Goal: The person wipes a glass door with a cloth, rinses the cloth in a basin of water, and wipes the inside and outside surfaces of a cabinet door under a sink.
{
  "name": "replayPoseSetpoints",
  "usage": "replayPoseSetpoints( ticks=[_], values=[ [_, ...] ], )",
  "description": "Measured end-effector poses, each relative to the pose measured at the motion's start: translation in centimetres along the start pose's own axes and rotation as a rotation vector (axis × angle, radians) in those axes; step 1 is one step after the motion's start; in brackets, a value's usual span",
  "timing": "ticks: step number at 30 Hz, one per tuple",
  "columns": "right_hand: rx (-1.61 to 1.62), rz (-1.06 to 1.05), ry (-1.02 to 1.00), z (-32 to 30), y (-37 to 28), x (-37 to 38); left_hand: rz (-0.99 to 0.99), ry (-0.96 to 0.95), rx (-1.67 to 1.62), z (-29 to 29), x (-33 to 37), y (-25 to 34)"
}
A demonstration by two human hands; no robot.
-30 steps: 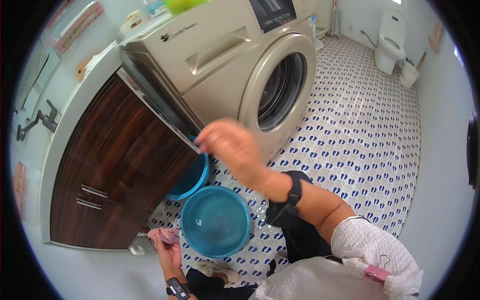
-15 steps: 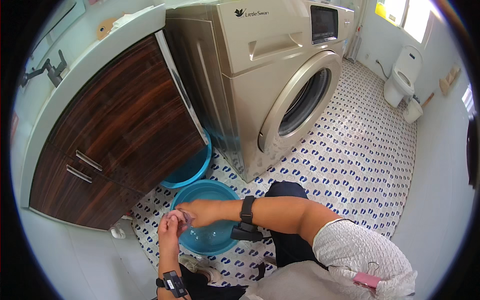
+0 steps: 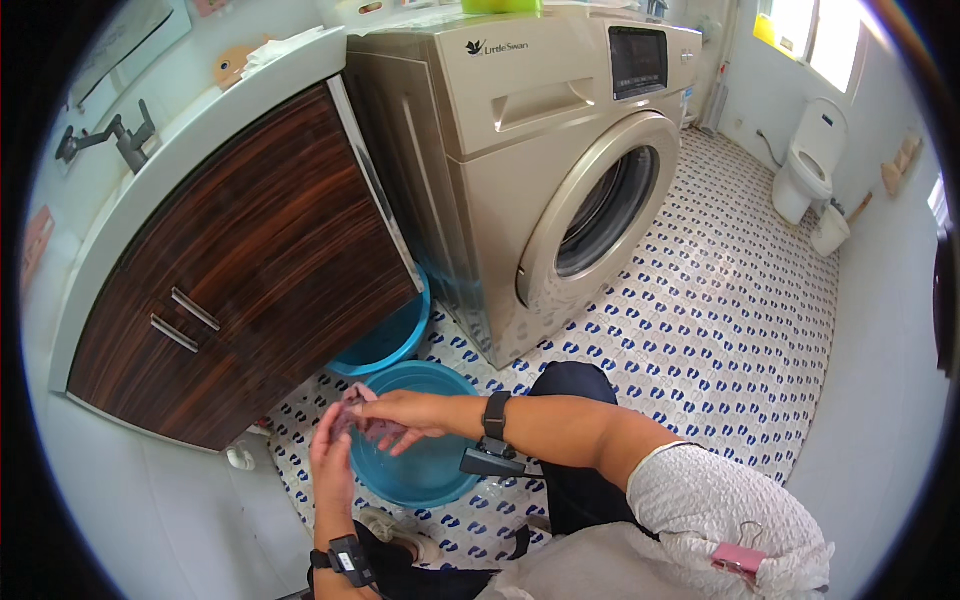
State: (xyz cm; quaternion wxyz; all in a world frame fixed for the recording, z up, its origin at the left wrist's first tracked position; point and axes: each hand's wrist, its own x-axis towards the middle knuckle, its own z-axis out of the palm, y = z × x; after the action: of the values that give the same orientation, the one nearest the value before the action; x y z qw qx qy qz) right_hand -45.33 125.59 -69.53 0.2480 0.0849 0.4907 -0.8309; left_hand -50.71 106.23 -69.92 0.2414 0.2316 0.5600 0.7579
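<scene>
Though the right hand [image 3: 408, 410] overlaps it, the pinkish cloth [image 3: 375, 429] looks crumpled.

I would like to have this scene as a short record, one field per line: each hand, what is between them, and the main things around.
Left hand: at the cloth, grip unclear
Right hand: holding the cloth, over the near basin
Cloth: pinkish-purple, between both hands
Near basin: blue, round, on the floor
Far basin: blue, partly hidden by the brown cabinet
Washing machine: gold-coloured, front-loading
Floor pattern: blue footprints
</scene>
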Motion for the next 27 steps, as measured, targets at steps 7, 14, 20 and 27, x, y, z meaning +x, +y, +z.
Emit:
replayPoseSetpoints(
  ticks=[7,14,20,27],
  values=[
    [-0.023,-0.051,0.033,0.1,1.5,0.7,-0.082,-0.113,0.345,2.1,-1.4,0.4],
    [-0.353,0.09,-0.184,0.2,0.6,0.3,0.321,-0.161,1.262,3.6,-1.7,1.3],
    [-1.296,0.049,-0.093,0.8,1.4,0.6,0.043,-0.313,1.42,2.2,-2.3,-0.5],
    [-1.539,-0.182,0.069,2.2,3.9,-0.1,-0.371,-0.337,1.122,-1.1,-2.1,-4.6]
  ],
)
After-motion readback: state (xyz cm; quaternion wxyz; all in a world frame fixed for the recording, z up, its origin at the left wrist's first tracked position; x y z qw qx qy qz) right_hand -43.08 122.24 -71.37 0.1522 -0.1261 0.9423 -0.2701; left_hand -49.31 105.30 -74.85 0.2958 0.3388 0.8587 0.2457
